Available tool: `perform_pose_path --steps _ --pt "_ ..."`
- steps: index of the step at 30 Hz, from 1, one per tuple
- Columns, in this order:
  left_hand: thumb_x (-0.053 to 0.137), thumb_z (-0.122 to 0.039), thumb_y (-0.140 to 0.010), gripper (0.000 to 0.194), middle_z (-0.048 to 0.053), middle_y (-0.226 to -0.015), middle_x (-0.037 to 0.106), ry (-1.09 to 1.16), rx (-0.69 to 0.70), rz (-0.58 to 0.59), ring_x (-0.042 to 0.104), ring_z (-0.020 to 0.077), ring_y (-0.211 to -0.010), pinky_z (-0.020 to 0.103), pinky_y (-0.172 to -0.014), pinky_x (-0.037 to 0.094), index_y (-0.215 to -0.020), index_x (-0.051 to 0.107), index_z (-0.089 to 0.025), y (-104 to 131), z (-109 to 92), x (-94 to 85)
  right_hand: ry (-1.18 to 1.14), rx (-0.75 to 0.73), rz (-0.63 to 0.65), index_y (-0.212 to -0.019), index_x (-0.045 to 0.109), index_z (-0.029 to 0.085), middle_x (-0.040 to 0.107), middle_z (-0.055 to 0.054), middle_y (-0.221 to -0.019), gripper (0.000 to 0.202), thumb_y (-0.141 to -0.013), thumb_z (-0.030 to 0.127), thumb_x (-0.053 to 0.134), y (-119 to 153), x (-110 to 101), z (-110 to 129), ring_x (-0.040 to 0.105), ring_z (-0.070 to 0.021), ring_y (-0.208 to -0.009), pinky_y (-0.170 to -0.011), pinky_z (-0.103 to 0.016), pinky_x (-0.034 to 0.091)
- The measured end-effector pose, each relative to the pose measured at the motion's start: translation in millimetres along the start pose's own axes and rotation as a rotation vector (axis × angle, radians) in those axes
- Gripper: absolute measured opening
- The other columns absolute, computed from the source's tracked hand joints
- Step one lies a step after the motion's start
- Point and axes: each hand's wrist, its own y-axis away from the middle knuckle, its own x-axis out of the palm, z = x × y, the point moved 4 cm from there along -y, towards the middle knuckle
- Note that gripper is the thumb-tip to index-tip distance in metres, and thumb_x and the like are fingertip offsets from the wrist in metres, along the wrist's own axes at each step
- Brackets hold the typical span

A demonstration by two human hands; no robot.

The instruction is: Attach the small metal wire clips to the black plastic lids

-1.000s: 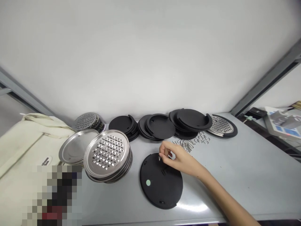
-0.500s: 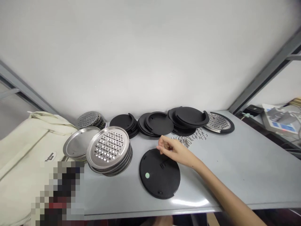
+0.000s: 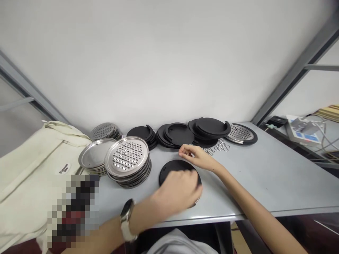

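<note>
A black disc (image 3: 172, 167) lies on the grey tabletop (image 3: 265, 176), near its front edge, with its broad face up. Its outline is round, so its breadth is alike every way across the table; the left hand (image 3: 176, 190) covers much of the face, and I cannot tell which way its rim notch points. That hand, blurred, is palm down with fingers curled; I cannot tell whether they grip anything. Its wrist wears a watch (image 3: 127, 211). The right hand (image 3: 184, 154) is just beyond the disc's back rim, thumb and fingers pinched around a small shiny piece (image 3: 186, 153) too small to make out. The tightest side is the left, where a stack of metal graters (image 3: 128, 158) stands beside the disc, a pale cloth bag (image 3: 34, 176) farther out. Behind, piled black discs (image 3: 181, 135) line the wall (image 3: 169, 63), loose metal rings (image 3: 221, 145) just in front of them. The widest room for moving is right of the right arm, out to the tabletop's far side.
</note>
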Motion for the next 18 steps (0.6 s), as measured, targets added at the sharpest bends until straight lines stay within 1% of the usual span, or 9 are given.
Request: perform_pose_path --steps 1,2,3,4,7,9,11,14,18 --pt "0.033 -0.038 -0.095 0.032 0.013 -0.091 0.059 -0.035 -0.074 -0.046 0.06 0.0261 -0.081 0.039 -0.068 0.048 -0.101 0.053 -0.013 -8.9 11.6 -3.0 0.0 -0.003 -0.01 -0.085 0.056 0.018 0.054 0.002 -0.07 0.022 -0.091 0.038 0.047 -0.8 -1.1 -2.5 0.046 -0.0113 -0.062 -0.058 -0.023 0.037" --pt "0.039 -0.043 -0.092 0.034 0.012 -0.094 0.059 -0.081 -0.14 -0.097 0.06 0.0264 -0.083 0.038 -0.068 0.048 -0.104 0.05 -0.013 -16.8 21.4 -3.7 -0.002 -0.008 -0.019 -0.086 0.056 0.018 0.056 0.001 -0.072 0.022 -0.091 0.037 0.047 -1.6 -2.1 -4.6 0.048 -0.0118 -0.064 -0.06 -0.023 0.038" --pt "0.044 -0.046 -0.089 0.037 0.012 -0.097 0.058 -0.12 -0.175 -0.121 0.06 0.0267 -0.085 0.037 -0.068 0.048 -0.105 0.049 -0.013 -23.3 28.3 -1.3 -0.003 -0.012 -0.026 -0.087 0.056 0.018 0.058 0.001 -0.074 0.021 -0.091 0.036 0.047 -2.2 -2.8 -6.1 0.05 -0.0122 -0.066 -0.062 -0.023 0.04" --pt "0.045 -0.047 -0.089 0.037 0.012 -0.097 0.058 -0.151 -0.177 -0.125 0.06 0.0267 -0.085 0.036 -0.067 0.048 -0.104 0.048 -0.013 -28.5 32.5 3.5 0.0 -0.016 -0.032 -0.087 0.056 0.018 0.059 0.001 -0.075 0.02 -0.091 0.036 0.047 -2.7 -3.4 -7.1 0.051 -0.0125 -0.068 -0.064 -0.023 0.04" --pt "0.041 -0.04 -0.092 0.028 0.009 -0.095 0.057 -0.189 -0.139 -0.139 0.06 0.0238 -0.083 0.033 -0.066 0.048 -0.099 0.049 -0.015 -34.2 37.2 18.5 0.032 -0.028 -0.034 -0.086 0.054 0.019 0.059 0.001 -0.078 0.018 -0.092 0.033 0.045 -3.3 -3.6 -6.8 0.052 -0.0131 -0.072 -0.067 -0.024 0.04" --pt "0.038 -0.038 -0.094 0.024 0.007 -0.093 0.057 -0.185 -0.1 -0.145 0.061 0.0214 -0.081 0.03 -0.065 0.047 -0.099 0.05 -0.017 -32.7 38.1 23.6 0.058 -0.034 -0.034 -0.085 0.053 0.02 0.058 0.0 -0.079 0.018 -0.093 0.032 0.043 -2.8 -3.3 -5.5 0.051 -0.0134 -0.073 -0.067 -0.024 0.039" --pt "0.039 -0.038 -0.095 0.023 0.005 -0.091 0.058 -0.169 -0.071 -0.156 0.061 0.0198 -0.078 0.028 -0.063 0.045 -0.098 0.05 -0.018 -29.7 40.2 23.6 0.059 -0.028 -0.032 -0.087 0.05 0.02 0.058 0.001 -0.079 0.018 -0.095 0.032 0.04 -1.9 -1.9 -5.0 0.051 -0.0133 -0.071 -0.067 -0.024 0.039" --pt "0.04 -0.037 -0.095 0.02 0.003 -0.087 0.06 -0.13 -0.04 -0.162 0.062 0.0188 -0.074 0.028 -0.061 0.043 -0.095 0.051 -0.019 -25.7 45.1 20.5 0.036 0.017 -0.044 -0.093 0.043 0.022 0.056 0.002 -0.074 0.013 -0.096 0.032 0.035 -0.1 3.4 -6.5 0.051 -0.0126 -0.062 -0.063 -0.024 0.04" --pt "0.042 -0.037 -0.095 0.02 0.003 -0.087 0.062 -0.087 -0.032 -0.157 0.063 0.0189 -0.075 0.028 -0.062 0.043 -0.097 0.051 -0.02 -22.6 50.0 19.1 0.084 0.034 -0.079 -0.102 0.036 0.022 0.054 0.003 -0.069 0.009 -0.096 0.029 0.034 4.2 12.6 -6.0 0.05 -0.014 -0.057 -0.061 -0.026 0.04"
